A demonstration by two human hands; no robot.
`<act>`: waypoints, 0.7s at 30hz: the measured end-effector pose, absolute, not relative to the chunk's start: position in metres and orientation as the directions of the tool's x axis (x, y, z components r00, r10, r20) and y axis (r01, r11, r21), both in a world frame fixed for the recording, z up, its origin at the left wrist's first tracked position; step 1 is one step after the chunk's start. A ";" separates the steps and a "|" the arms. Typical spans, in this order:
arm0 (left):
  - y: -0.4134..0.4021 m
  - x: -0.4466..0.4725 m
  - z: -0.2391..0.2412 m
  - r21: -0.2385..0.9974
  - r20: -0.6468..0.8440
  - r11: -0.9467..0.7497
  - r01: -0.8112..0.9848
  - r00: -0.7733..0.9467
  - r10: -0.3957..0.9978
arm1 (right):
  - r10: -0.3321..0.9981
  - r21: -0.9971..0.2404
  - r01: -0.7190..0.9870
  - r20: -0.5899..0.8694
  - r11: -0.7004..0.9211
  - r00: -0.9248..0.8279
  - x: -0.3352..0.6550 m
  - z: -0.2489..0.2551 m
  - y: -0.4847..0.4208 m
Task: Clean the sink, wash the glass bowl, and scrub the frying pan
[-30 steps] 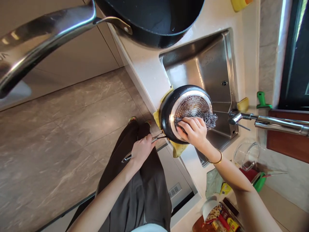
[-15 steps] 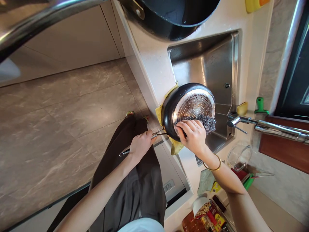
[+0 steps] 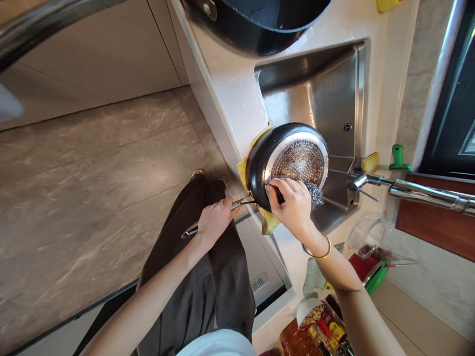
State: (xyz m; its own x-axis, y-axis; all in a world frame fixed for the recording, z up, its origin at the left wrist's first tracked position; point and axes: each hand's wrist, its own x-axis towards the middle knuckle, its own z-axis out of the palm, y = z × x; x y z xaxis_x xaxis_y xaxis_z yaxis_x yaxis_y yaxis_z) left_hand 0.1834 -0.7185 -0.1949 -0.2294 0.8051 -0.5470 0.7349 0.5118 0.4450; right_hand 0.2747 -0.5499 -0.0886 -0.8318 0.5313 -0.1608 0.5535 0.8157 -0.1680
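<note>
A black frying pan [image 3: 260,153] is tilted bottom-up over the sink's near edge, its dotted metal base facing up with brownish stains. My left hand [image 3: 215,217] is closed around the pan's metal handle [image 3: 191,231]. Pressed on the lower part of the base, my right hand [image 3: 293,202] grips a steel wool scrubber [image 3: 316,194], which sticks out past the fingers. A yellow cloth [image 3: 269,222] lies between the pan and the counter edge. Part of the scrubber is hidden under the right hand.
The steel sink [image 3: 326,94] lies beyond the pan, with a chrome faucet [image 3: 371,182] on its far side. A large black pan [image 3: 260,29] stands on the counter. Near the faucet are a yellow sponge [image 3: 370,162], a green-handled tool [image 3: 398,157] and a clear bowl [image 3: 365,237].
My right hand and the scrubber have shifted slightly left, toward the handle side of the base. My left hand keeps its hold on the handle. The whole view has moved a little.
</note>
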 end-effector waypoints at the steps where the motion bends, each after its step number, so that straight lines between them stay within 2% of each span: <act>1: -0.718 0.183 -0.195 0.443 -0.549 0.513 0.736 -0.230 0.804 | 0.548 -0.175 0.573 -0.175 0.801 -0.818 0.276 -0.088 -0.552; 7: -0.719 0.184 -0.196 0.443 -0.550 0.516 0.733 -0.232 0.802 | 0.685 -0.266 0.734 -0.264 0.625 -0.679 0.273 -0.082 -0.558; 11: -0.719 0.185 -0.198 0.438 -0.553 0.523 0.731 -0.240 0.798 | 0.706 -0.340 0.790 -0.361 0.510 -0.610 0.268 -0.078 -0.553; 21: -0.719 0.186 -0.199 0.446 -0.551 0.511 0.735 -0.225 0.804 | 0.704 -0.294 0.795 -0.369 0.530 -0.606 0.260 -0.079 -0.554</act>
